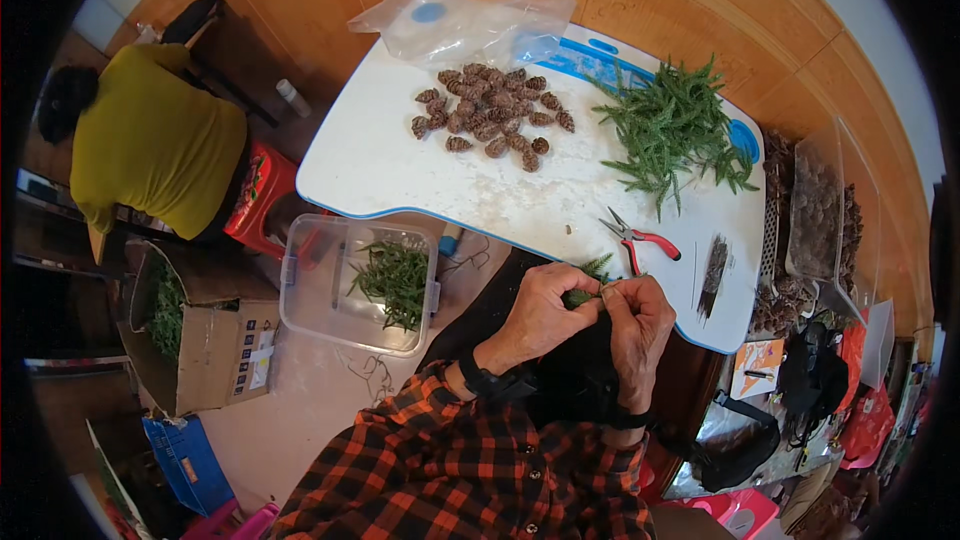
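Over my lap, just off the table's near edge, my two hands come together. My left hand (545, 305) is closed round a small green pine sprig (597, 265), whose tip sticks out past the fingers. My right hand (638, 325) pinches at the sprig's end beside it; the fingers hide the exact point of contact. Beyond them lie red-handled pliers (650, 240), jaws pointing away to the left. To the right is a bundle of thin dark wires (713, 275). A heap of green sprigs (675, 130) and a pile of brown pine cones (490, 110) rest farther back.
The white table (370, 160) has a blue rim. A clear plastic bag (460, 20) lies at its back. On the left are a clear tub (300, 290) with sprigs, a cardboard box (225, 355) and a seated person in yellow (160, 140). Clear bins (825, 210) stand right.
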A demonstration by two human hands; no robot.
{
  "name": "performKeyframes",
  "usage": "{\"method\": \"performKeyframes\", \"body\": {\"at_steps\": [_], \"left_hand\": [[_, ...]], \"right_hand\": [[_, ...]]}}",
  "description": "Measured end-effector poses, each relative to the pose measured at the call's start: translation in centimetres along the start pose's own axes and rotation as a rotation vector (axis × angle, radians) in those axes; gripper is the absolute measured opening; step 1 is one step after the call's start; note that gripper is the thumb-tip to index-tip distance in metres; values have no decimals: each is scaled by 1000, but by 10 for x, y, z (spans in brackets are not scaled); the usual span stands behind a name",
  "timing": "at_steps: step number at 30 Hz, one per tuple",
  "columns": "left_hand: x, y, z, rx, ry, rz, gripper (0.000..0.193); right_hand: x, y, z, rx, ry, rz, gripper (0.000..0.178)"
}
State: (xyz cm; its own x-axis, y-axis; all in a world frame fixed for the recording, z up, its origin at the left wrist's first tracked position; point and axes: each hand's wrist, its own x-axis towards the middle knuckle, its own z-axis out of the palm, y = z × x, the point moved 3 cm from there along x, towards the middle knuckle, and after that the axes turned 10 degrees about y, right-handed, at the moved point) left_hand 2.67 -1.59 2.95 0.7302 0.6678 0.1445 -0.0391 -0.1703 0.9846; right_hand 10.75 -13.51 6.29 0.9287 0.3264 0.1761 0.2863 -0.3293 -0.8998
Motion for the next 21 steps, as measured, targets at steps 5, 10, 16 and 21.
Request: {"method": "performKeyframes", "body": {"at_steps": [5,10,16,21], "left_hand": [[1,-1,-1,21,28,97,12],[2,-6,-2,89,-2,227,9],[3,-4,-5,84,-18,252,7],[5,-8,-8,22,-58,224,7]], "right_hand": [[0,0,1,18,4,-4,11],[0,8,-2,-4,-51,-27,10],[0,7,-2,-39,-97,-45,7],[1,-3,-4,15,-175,-56,9]]}}
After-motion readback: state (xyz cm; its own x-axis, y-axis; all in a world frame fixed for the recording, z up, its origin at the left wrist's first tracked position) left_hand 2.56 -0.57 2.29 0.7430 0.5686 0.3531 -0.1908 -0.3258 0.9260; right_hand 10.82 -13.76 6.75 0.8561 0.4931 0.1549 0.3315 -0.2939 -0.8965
